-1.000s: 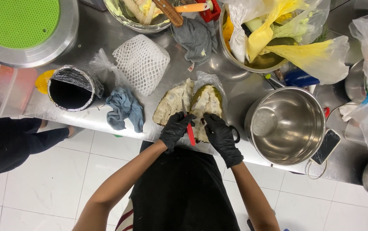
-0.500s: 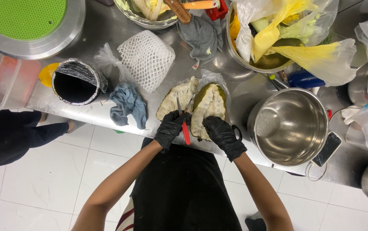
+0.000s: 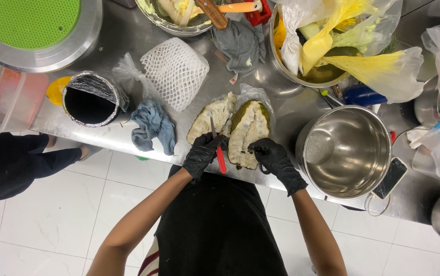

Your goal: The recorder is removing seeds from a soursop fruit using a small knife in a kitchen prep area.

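Two fruit halves (image 3: 230, 125) (white flesh up) lie on the worktop (image 3: 281, 102); left hand (image 3: 203, 155) grasps one red-handled knife (image 3: 219, 153), right hand (image 3: 273, 159) grips one half's edge.

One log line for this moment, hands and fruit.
left hand: holds red-handled knife | right hand: on right fruit half | left fruit half: on steel table

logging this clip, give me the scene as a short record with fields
surface: steel counter
left hand: black glove, holds a red-handled knife, blade pointing between the fruit halves
right hand: black glove, rests on the near end of the right fruit half
left fruit half: lies cut side up beside the other
nearby: empty steel pot, blue cloth, white foam net, foil-lined can
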